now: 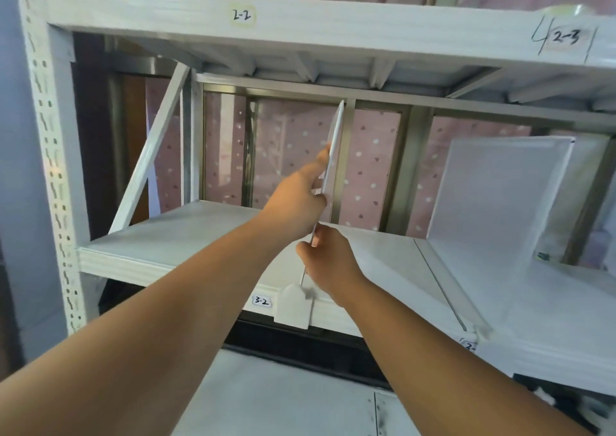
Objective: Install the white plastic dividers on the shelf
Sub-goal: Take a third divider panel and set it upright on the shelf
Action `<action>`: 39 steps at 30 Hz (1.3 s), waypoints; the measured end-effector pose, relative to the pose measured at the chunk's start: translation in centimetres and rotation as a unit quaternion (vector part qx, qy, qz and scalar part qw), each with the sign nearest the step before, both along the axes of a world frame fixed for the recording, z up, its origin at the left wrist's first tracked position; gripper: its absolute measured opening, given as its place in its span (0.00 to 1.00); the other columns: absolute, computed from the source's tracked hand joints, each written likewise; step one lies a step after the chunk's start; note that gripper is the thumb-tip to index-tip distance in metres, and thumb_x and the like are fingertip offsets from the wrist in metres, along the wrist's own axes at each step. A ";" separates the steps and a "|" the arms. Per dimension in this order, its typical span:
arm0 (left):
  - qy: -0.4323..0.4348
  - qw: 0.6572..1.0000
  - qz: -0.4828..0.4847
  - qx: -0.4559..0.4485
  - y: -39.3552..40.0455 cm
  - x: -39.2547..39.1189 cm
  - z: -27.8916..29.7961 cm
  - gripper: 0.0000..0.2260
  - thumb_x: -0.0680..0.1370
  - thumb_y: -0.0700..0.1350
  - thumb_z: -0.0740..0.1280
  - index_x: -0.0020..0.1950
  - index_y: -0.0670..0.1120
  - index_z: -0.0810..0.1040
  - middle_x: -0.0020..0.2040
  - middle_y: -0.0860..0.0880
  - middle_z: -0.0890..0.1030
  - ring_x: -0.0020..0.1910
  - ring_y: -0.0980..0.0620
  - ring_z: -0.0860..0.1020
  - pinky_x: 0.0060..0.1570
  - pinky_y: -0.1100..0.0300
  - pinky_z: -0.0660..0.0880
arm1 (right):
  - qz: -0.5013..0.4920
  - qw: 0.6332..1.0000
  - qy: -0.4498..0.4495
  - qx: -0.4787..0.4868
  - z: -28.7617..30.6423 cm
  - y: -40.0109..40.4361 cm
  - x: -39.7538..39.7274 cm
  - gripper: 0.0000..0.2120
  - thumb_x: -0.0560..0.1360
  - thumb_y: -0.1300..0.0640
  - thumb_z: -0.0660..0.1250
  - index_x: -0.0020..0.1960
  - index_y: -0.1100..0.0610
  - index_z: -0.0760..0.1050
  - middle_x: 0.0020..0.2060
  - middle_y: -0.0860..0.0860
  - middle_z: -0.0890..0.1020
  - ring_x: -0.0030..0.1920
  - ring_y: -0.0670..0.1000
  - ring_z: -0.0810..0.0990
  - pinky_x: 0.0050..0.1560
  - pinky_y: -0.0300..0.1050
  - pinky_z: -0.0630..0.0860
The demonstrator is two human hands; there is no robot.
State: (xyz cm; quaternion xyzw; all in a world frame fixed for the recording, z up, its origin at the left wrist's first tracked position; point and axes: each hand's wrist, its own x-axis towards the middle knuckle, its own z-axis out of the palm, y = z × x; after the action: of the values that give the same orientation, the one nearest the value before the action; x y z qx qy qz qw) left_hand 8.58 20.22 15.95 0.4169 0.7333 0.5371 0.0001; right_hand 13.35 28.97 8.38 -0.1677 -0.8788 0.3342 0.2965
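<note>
A white plastic divider point(335, 142) stands edge-on above the white shelf board point(186, 235) marked 3-2. Its flat front tab point(294, 309) hangs over the shelf's front lip. My left hand point(296, 195) grips the divider's near edge about halfway up, fingers wrapped on it. My right hand point(328, 262) pinches the divider's lower edge just above the tab. A second white divider point(500, 195) stands upright on the shelf to the right, its foot near the front lip.
The upper shelf beam point(300, 22) marked 2-2 and 2-3 runs overhead. A perforated white upright point(50, 155) stands at the left, with a diagonal brace point(150, 155) behind it. A pink dotted curtain hangs behind the rack. A lower shelf point(283, 395) lies below.
</note>
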 end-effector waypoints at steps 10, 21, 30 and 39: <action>-0.019 1.000 -0.017 -0.002 -0.9 -1.6 1.1 0.37 0.84 0.35 0.62 0.83 0.70 0.59 0.75 0.44 0.76 0.60 0.37 0.82 0.52 0.34 0.85 | 0.019 0.999 0.004 -0.028 0.8 -0.1 -1.0 0.03 0.72 0.57 0.60 0.40 0.53 0.69 0.31 0.48 0.70 0.36 0.55 0.76 0.48 0.59 0.81; -0.051 0.998 -0.030 0.019 -0.7 -2.7 0.2 0.38 0.85 0.35 0.64 0.83 0.71 0.55 0.81 0.45 0.72 0.65 0.43 0.78 0.38 0.54 0.81 | 0.012 0.999 -0.028 0.022 0.9 0.0 -1.3 0.04 0.73 0.56 0.60 0.46 0.55 0.73 0.34 0.50 0.74 0.41 0.57 0.82 0.42 0.49 0.77; -0.064 0.997 -0.016 0.028 -0.5 -2.5 0.5 0.38 0.85 0.35 0.65 0.84 0.69 0.56 0.75 0.45 0.77 0.63 0.40 0.79 0.48 0.43 0.86 | 0.025 0.998 -0.043 0.030 1.7 0.3 -0.7 0.12 0.73 0.55 0.60 0.55 0.56 0.75 0.38 0.53 0.77 0.43 0.57 0.83 0.49 0.57 0.82; -0.060 0.998 -0.018 0.008 0.0 -2.8 0.5 0.39 0.84 0.36 0.65 0.82 0.72 0.57 0.65 0.49 0.80 0.54 0.41 0.79 0.26 0.63 0.79 | 0.027 0.999 -0.045 0.014 1.4 0.2 -0.5 0.10 0.73 0.57 0.61 0.52 0.57 0.74 0.34 0.51 0.74 0.43 0.60 0.83 0.49 0.57 0.81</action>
State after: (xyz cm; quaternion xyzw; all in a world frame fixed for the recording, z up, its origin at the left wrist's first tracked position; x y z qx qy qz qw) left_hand 5.81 20.19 16.47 0.3973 0.7202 0.5665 0.0507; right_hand 12.84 29.13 9.82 -0.1541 -0.9001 0.3219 0.2498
